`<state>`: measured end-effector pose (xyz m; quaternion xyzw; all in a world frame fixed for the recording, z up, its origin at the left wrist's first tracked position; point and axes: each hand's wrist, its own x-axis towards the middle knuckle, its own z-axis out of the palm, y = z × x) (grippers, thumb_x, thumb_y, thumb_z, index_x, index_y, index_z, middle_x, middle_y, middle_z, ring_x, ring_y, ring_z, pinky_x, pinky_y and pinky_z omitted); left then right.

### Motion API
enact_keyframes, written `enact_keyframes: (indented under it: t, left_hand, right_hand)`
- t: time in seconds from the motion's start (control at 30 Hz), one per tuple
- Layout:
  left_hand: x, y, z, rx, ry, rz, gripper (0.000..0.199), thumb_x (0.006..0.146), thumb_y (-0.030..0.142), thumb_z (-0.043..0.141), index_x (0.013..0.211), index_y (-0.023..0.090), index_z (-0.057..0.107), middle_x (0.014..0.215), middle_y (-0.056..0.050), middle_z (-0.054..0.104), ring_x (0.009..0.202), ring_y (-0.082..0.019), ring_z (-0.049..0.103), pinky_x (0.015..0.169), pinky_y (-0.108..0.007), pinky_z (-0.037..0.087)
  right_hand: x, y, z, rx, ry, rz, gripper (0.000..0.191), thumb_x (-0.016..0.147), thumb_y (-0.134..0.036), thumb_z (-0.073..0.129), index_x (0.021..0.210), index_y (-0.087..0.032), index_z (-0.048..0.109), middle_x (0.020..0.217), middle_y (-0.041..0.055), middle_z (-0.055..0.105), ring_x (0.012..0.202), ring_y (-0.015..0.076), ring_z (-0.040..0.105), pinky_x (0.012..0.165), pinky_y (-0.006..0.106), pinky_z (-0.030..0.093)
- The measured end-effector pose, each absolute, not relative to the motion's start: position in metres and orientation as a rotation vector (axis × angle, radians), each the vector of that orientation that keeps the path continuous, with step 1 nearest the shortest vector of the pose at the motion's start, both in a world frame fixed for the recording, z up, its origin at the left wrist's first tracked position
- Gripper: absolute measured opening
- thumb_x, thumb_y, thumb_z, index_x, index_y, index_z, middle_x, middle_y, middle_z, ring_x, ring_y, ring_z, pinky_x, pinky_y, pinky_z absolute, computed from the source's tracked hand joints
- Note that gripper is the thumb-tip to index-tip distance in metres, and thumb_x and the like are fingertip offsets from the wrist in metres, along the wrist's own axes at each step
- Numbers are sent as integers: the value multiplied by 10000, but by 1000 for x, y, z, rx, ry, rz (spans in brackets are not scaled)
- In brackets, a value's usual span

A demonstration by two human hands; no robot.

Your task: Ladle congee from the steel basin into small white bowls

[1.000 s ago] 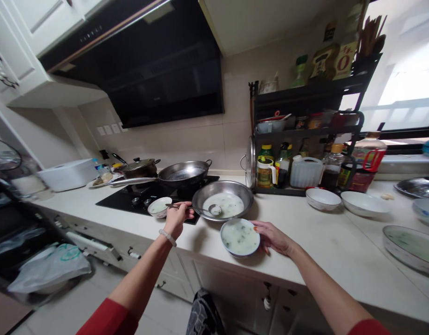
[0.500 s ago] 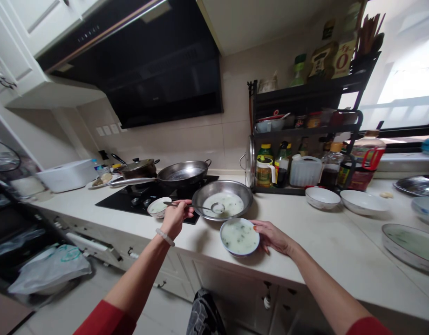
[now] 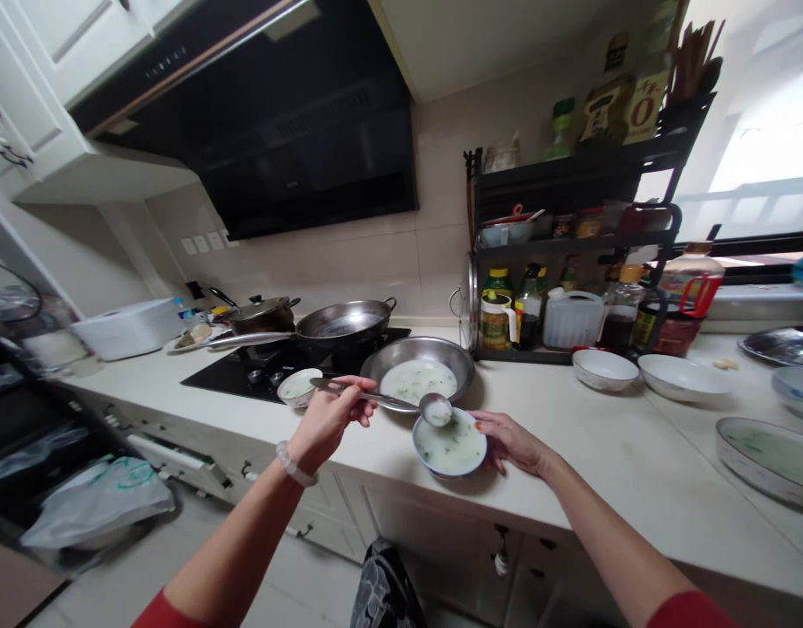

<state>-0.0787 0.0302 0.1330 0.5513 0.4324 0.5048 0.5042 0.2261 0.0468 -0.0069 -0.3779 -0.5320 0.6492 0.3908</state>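
My left hand (image 3: 332, 417) is closed around the handle of a metal ladle (image 3: 401, 403). The ladle's bowl, with pale liquid in it, is over the far edge of a small bowl (image 3: 451, 447) of whitish soup with green bits. My right hand (image 3: 511, 443) grips that bowl's right rim, thumb on the edge and fingers along the outside. Just behind is a wide steel basin (image 3: 463, 366) with more of the soup. Left of my left hand, a smaller bowl (image 3: 298, 397) of soup sits at the hob's front edge.
A wok (image 3: 342, 324) and a lidded pot (image 3: 261, 312) stand on the black hob (image 3: 221, 377). To the right are two white bowls (image 3: 603, 371) and a large dish (image 3: 734, 449) of soup. A black rack (image 3: 571, 253) holds bottles and jars behind them.
My left hand has brought the ladle from inside the basin, toward me and right, to over the small bowl. My right hand stays on the bowl.
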Motion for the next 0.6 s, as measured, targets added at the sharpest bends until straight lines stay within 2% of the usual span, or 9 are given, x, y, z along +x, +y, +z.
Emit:
enact_keyframes:
  t: [0.13, 0.33, 0.47, 0.6]
  left_hand:
    - [-80, 15, 129, 1709, 945, 1036, 318, 858, 353, 521, 1011, 82, 591, 642, -38, 631, 578, -127, 603, 535, -254, 505]
    - [-83, -2, 133, 2160, 808, 870, 270, 921, 296, 430, 1021, 122, 611, 749, -27, 587, 598, -98, 607, 561, -228, 491]
    - [-84, -6, 133, 2224, 811, 888, 262, 925, 277, 416, 1002, 133, 620, 777, -27, 583, 590, -87, 605, 559, -218, 490]
    - [-85, -2, 129, 2021, 917, 1040, 272, 913, 319, 437, 982, 118, 608, 674, -19, 614, 539, -98, 597, 532, -227, 493]
  right_hand:
    - [226, 47, -8, -959, -1351, 1640, 593, 811, -387, 583, 1330, -120, 476, 659, 27, 670, 413, 117, 605, 297, 160, 426]
    - [226, 47, -7, -947, -1341, 1656, 599, 819, -380, 578, 1343, -112, 462, 633, 24, 664, 423, 126, 615, 295, 160, 428]
    - [226, 46, -6, -945, -1342, 1657, 590, 823, -369, 574, 1344, -116, 463, 633, 23, 664, 413, 122, 611, 295, 159, 426]
    - [226, 46, -6, -946, -1338, 1659, 587, 821, -374, 577, 1341, -123, 467, 642, 19, 664, 421, 118, 614, 303, 156, 432]
